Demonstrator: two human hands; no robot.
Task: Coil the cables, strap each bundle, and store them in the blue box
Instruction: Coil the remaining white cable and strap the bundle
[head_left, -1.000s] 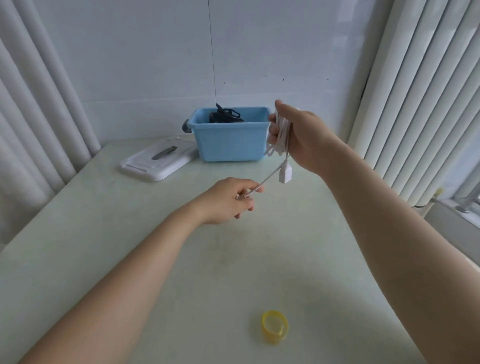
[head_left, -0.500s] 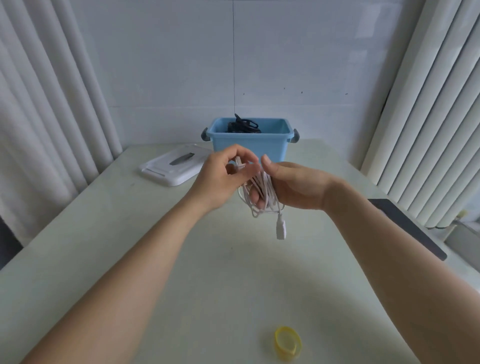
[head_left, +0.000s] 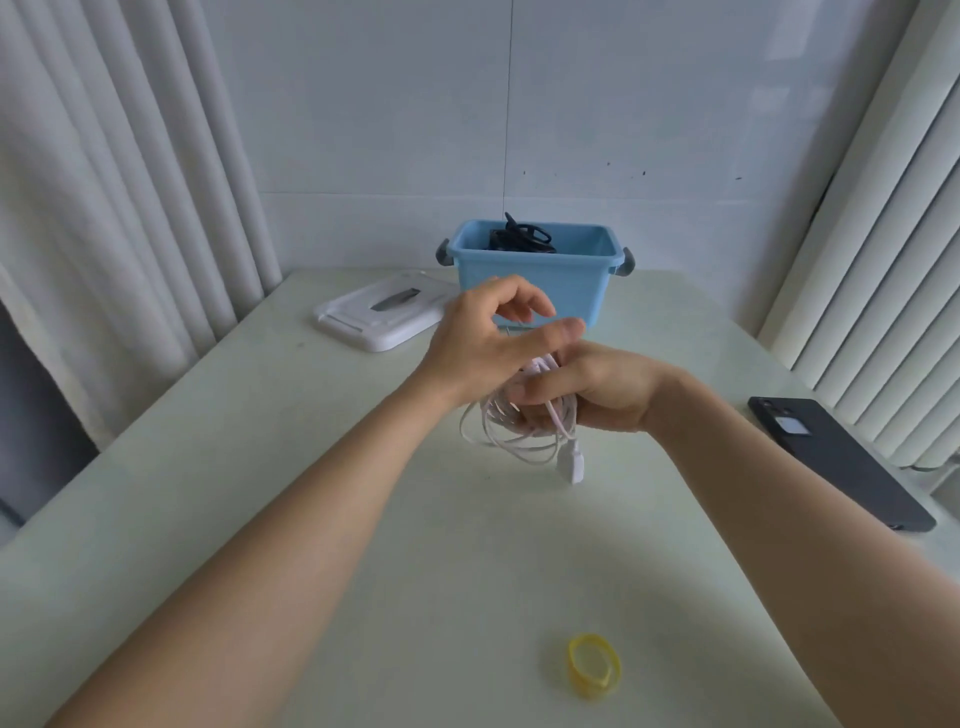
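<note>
Holding the white cable coil (head_left: 519, 449) in our right hand (head_left: 597, 389), fingers wrapped round the loops, USB plug (head_left: 572, 464) dangling just above the desk (head_left: 311, 519). Left hand (head_left: 483, 338) hovers over the coil, fingers loose; we cannot tell if it pinches the tail. Yellow strap (head_left: 595, 666) lies well nearer us than both hands, blue box (head_left: 530, 283) beyond them. Left hand looks freer, so we judge it should fetch the strap.

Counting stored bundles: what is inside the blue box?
A coiled black cable shows inside the blue box, toward its left. The front wall hides the floor, so anything lower is unseen.
</note>
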